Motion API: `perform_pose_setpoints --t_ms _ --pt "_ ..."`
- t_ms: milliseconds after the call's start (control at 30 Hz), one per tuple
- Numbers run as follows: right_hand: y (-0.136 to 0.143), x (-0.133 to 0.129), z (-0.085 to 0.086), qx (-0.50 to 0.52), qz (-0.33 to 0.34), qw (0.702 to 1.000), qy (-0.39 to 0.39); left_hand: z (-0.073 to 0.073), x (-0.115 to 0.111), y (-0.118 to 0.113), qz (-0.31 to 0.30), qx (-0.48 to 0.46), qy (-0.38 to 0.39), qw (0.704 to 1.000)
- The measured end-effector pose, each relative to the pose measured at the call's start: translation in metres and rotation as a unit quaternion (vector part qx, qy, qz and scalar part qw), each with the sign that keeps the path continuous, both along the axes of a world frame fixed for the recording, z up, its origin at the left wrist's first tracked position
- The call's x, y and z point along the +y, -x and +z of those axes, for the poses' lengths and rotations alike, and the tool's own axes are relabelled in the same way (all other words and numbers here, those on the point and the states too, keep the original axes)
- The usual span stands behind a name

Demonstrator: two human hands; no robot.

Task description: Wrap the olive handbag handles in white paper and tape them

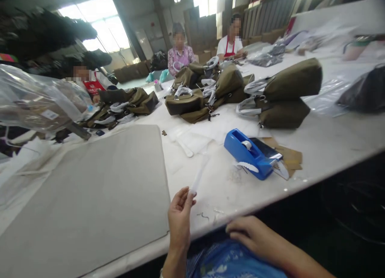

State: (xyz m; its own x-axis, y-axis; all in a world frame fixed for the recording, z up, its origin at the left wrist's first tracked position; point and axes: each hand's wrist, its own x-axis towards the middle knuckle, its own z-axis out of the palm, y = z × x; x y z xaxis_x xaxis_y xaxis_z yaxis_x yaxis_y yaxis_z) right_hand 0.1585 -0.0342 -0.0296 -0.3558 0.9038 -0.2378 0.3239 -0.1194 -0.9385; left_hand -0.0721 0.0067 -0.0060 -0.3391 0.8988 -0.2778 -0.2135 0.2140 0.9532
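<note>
My left hand [181,212] is closed in a pinch between thumb and fingers. It grips the lower end of a thin, whitish, see-through strip [199,176], which rises away from me over the white table. My right hand [248,232] is low at the table's front edge, just above the blue patterned cloth [231,260] on my lap. Its fingers are loosely bent, thumb and finger a little apart, and nothing shows in them. Beyond it on the table stands a blue tape dispenser [249,154] with a white roll hub.
A large grey board [120,190] covers the table's left part. Olive-green bags with wrapped handles [200,93] are piled farther back, more bags [285,91] at right. A phone [266,148] and brown cardboard [290,158] lie beside the dispenser. Clear plastic [39,97] hangs at left. Three people sit across the table.
</note>
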Motion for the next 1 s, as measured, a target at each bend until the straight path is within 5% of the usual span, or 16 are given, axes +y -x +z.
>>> perform_pose_setpoints --t_ms 133,267,433,600,1000 --pt "0.025 0.019 0.038 0.11 -0.153 0.982 -0.001 0.008 -0.023 -0.018 -0.046 0.001 -0.016 0.999" --pt "0.049 0.044 0.05 0.205 -0.188 0.961 0.005 0.007 -0.039 -0.027 -0.084 0.02 -0.018 0.996" --pt "0.062 0.064 0.045 0.206 -0.215 0.955 0.007 0.003 -0.046 -0.021 -0.064 0.046 -0.021 0.997" --pt "0.071 0.071 0.038 0.232 -0.187 0.95 0.091 0.003 -0.036 -0.015 -0.036 0.069 -0.035 0.996" --pt "0.05 0.085 0.03 0.194 -0.145 0.967 0.078 0.011 -0.011 -0.028 -0.221 0.026 0.009 0.975"
